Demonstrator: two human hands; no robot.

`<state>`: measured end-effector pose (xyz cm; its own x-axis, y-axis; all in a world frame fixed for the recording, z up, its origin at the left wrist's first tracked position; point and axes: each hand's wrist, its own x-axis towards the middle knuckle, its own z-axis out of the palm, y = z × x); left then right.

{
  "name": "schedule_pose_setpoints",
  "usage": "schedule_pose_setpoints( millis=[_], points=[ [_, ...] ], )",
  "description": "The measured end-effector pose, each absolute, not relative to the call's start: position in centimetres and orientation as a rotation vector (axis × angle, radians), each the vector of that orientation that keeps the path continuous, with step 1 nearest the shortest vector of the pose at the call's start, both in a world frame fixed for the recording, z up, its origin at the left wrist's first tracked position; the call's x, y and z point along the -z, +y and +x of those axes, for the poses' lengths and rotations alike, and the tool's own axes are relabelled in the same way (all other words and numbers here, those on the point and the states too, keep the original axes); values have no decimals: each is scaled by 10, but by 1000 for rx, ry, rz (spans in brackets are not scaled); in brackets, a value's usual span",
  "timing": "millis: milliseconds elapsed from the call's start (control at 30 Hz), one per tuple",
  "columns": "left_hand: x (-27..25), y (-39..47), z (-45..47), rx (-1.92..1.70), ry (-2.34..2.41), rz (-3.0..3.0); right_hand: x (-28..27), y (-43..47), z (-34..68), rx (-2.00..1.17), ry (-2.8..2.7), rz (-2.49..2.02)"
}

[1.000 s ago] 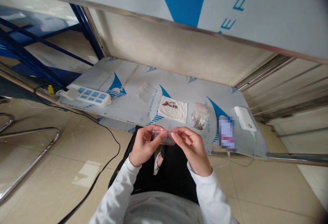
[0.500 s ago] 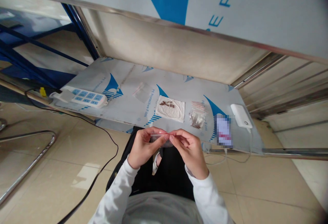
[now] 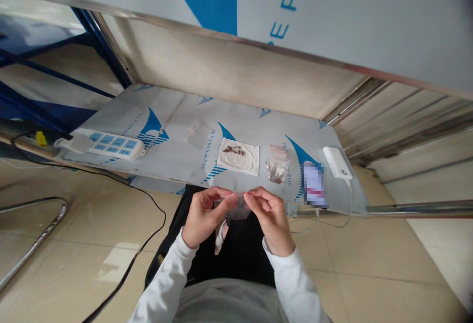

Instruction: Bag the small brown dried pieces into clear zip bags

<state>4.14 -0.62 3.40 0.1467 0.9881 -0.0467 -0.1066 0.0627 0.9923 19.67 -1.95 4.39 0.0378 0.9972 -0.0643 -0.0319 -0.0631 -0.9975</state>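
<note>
A small clear zip-lock bag (image 3: pixel 237 210) hangs between my hands above my lap, in front of the shelf edge. My left hand (image 3: pixel 207 214) pinches its top edge on the left, thumb against fingers. Closed on the same edge from the right is my right hand (image 3: pixel 269 217). Beyond them, a white cloth (image 3: pixel 249 166) carries several small dark brown pieces (image 3: pixel 234 150). To its right lies a pile of clear bags (image 3: pixel 276 168) with pinkish strips and something brown inside. Another flat clear bag (image 3: pixel 197 133) rests farther left.
A white power strip (image 3: pixel 114 145) sits at the shelf's left, its black cable (image 3: pixel 148 192) running down to the floor. A phone with a blurred screen (image 3: pixel 314 185) and a white power bank (image 3: pixel 337 163) with a cable are at the right. An upper shelf (image 3: pixel 332 27) overhangs.
My fingertips have moved slightly apart along the bag's top edge, and more of the bag shows below them. The whole view has shifted a little, so the shelf sits farther left.
</note>
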Motion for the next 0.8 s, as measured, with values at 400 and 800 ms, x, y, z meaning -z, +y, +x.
schedule_pose_setpoints(
  millis=[400,800],
  points=[
    [-28,-2,43,-1014,1008,1180,-38,-23,204,-1324,-1020,-1243],
    [-17,6,46,-1036,1227,1195,-20,61,289,-781,-1034,-1570]
  ],
)
